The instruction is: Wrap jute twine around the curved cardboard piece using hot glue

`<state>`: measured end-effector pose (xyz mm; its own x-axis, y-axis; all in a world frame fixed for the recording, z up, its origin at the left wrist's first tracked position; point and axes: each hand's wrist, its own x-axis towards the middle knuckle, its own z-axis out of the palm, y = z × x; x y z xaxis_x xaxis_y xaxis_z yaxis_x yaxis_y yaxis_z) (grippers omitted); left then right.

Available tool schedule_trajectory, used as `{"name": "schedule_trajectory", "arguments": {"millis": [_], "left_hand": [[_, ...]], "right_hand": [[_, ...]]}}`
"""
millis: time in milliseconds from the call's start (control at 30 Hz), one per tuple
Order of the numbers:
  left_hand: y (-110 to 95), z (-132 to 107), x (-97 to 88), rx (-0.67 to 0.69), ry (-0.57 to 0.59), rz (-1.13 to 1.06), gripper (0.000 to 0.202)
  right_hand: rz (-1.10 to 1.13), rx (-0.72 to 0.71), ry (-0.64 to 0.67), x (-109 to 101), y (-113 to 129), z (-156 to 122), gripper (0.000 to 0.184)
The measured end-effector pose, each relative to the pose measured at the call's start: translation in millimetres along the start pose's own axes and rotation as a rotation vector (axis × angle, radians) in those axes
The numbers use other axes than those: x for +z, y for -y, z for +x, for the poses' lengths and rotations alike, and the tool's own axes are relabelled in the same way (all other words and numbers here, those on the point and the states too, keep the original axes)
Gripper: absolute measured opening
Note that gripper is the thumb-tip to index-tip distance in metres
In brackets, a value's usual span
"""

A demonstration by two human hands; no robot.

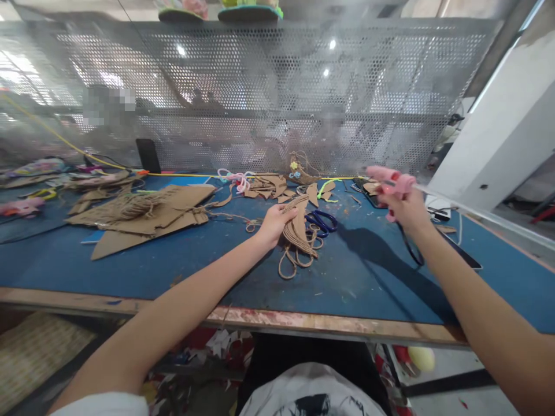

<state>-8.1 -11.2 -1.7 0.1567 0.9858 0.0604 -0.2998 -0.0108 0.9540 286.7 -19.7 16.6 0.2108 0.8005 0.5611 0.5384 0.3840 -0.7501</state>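
My left hand grips a curved cardboard piece with twine laid along it, just above the middle of the table. Loops of loose twine hang from its lower side onto the blue surface. To the right, my right hand is closed round a pink hot glue gun, raised over the table with a clear glue stick sticking out of its back. Blue-handled scissors lie right beside the cardboard piece; their blades are partly hidden.
Cardboard sheets with a twine bundle lie left. Cardboard scraps, pipe cleaners and a decorated twine piece sit at the back, before a perforated metal screen. Another pink glue gun rests far left.
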Motion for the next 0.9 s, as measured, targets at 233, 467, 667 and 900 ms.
{"name": "schedule_trajectory", "arguments": {"millis": [233, 467, 667, 900], "left_hand": [[5.6, -2.5, 4.4, 0.066, -0.017, 0.052, 0.039], [4.7, -11.7, 13.9, 0.2, 0.012, 0.121, 0.036], [4.9, -17.5, 18.4, 0.241, 0.003, 0.138, 0.037], [2.1, -20.0, 20.5, 0.195, 0.002, 0.084, 0.038]], "right_hand": [[0.131, -0.256, 0.474, 43.1, 47.8, -46.0, 0.03], [0.112, -0.32, 0.43, 43.2, 52.7, -52.0, 0.032], [0.121, -0.394, 0.476, 41.7, 52.2, -50.8, 0.034], [0.067, -0.407, 0.467, 43.2, 48.1, -51.9, 0.037]]}}
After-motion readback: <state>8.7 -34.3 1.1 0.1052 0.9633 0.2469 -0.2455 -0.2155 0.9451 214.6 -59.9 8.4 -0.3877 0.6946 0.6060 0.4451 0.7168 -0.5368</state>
